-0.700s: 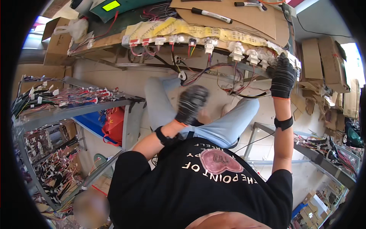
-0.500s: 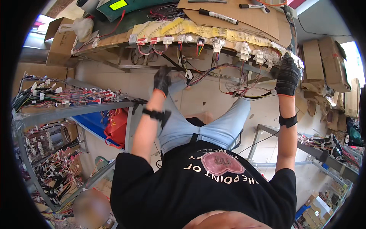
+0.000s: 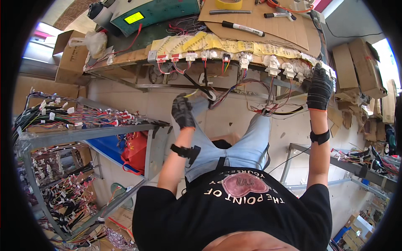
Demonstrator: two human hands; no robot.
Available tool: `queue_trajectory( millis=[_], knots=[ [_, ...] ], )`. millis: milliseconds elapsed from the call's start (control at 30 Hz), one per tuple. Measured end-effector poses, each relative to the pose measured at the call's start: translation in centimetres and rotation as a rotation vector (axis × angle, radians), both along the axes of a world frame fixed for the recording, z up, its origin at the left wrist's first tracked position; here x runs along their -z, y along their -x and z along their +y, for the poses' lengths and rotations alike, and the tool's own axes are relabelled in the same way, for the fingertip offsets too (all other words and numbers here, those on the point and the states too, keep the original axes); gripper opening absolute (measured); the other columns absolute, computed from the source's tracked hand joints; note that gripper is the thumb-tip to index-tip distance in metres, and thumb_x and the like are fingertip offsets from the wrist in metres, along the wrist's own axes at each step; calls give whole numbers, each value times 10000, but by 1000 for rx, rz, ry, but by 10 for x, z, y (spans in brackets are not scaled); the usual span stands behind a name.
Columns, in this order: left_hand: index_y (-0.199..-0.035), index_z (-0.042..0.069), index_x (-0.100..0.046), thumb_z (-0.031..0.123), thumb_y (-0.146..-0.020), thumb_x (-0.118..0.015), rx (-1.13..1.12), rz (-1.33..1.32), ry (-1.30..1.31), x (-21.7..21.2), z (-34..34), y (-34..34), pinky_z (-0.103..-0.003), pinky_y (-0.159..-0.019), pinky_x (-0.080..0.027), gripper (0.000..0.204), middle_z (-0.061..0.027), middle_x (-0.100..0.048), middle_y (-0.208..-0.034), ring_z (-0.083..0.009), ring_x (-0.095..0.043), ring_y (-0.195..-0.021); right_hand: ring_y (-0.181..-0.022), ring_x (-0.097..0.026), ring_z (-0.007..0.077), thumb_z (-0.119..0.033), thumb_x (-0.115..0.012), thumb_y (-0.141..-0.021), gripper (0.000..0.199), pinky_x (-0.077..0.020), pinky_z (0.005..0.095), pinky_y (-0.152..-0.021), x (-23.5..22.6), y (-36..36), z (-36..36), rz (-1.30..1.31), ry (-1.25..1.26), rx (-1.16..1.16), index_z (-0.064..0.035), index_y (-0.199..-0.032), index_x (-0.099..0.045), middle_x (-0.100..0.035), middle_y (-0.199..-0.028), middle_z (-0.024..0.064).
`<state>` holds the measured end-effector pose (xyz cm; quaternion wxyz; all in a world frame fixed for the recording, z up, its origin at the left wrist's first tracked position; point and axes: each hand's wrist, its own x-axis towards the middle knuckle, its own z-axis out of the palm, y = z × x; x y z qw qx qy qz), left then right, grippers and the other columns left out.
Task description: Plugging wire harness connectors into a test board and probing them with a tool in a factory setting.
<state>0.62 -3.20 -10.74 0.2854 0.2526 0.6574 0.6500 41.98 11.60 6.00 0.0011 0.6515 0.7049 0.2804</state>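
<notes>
My left hand, in a black glove, is raised in front of the bench with its fingers curled closed. A thin yellow wire runs from its fingertips toward the wire harness hanging below the bench edge. My right hand, gloved the same way, reaches the right end of the connector row. Its fingers are pressed together there, and what they hold is hidden. Along the bench edge sit red-and-white connectors and larger white connectors, fixed under a yellow taped strip. Wires hang from them.
On the bench stand a green tester with a lit display and a cardboard sheet bearing a marker. A metal rack of wire bundles is at left, another rack at right. Cardboard boxes stand far right.
My left hand has come down and slightly right, away from the bench, and the yellow wire now shows at its fingertips. My right hand stays at the row's right end. The view has shifted a little.
</notes>
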Motion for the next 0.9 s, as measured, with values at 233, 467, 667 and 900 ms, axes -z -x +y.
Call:
queue_trajectory(
  millis=[233, 467, 667, 900],
  knots=[
    [-774, 73, -556, 204, -847, -491, 181, 1309, 85, -112, 60, -52, -386, -446, -429, 163, -104, -554, -582, -272, -553, -504, -714, -593, 296, -232, -424, -888, 248, -481, 412, -643, 24, -7, 19, 143, -166, -94, -87, -1023, -574, -618, -824, 146],
    [-783, 62, -521, 241, -854, -459, 95, 1376, 161, -108, 73, -56, -400, -400, -407, 202, -115, -519, -512, -277, -540, -464, -793, -591, 253, -97, -457, -822, 323, -489, 385, -669, 8, 4, 9, 19, -78, -32, -80, -1138, -523, -591, -952, 108],
    [-851, 35, -552, 217, -839, -510, 214, 1317, 258, -124, 82, -62, -419, -455, -422, 187, -155, -557, -624, -307, -546, -514, -872, -568, 266, -47, -507, -770, 471, -470, 374, -758, 0, 10, 7, 151, 106, 120, -70, -1236, -438, -571, -991, 117],
    [-822, 58, -538, 214, -829, -487, 214, 1366, 151, -114, 91, -54, -406, -480, -447, 165, -118, -568, -639, -294, -561, -542, -873, -568, 266, -32, -505, -763, 468, -471, 368, -756, -1, 16, 10, 100, 54, 51, -86, -1224, -448, -567, -968, 109]
  ],
)
